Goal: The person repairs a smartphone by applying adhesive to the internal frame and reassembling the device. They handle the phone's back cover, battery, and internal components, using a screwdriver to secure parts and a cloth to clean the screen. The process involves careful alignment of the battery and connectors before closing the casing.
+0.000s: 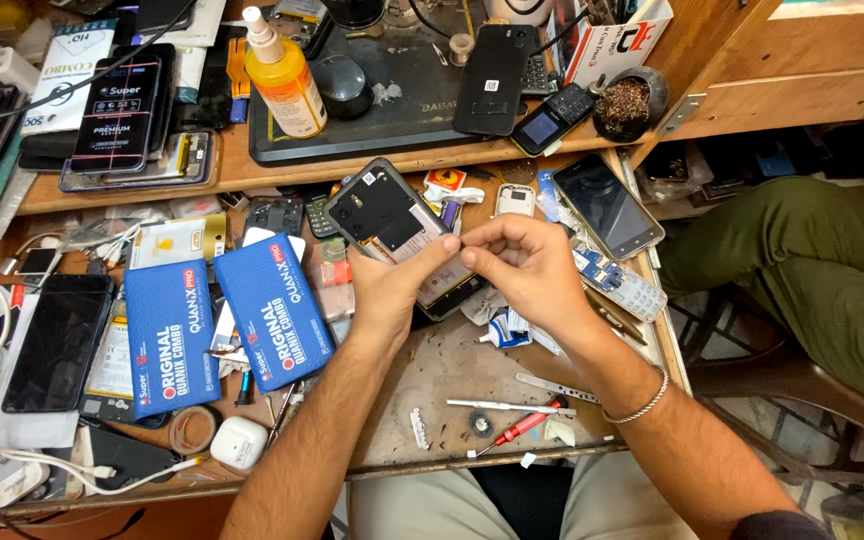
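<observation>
My left hand [392, 290] grips an opened smartphone [382, 210] from below, its back cover off and its dark inner parts facing up. My right hand [522, 265] is at the phone's right edge, thumb and forefinger pinched together against it; whether a small part sits between them is too small to tell. Both hands meet above the middle of a cluttered wooden workbench [432, 380].
Two blue flat boxes [272, 310] lie left of my hands, beside a black phone [57, 340]. A red-handled screwdriver [517, 428], tweezers [552, 387] and small screws lie near the front edge. A yellow bottle [287, 85] stands behind. Another person's green-trousered leg [812, 260] is at right.
</observation>
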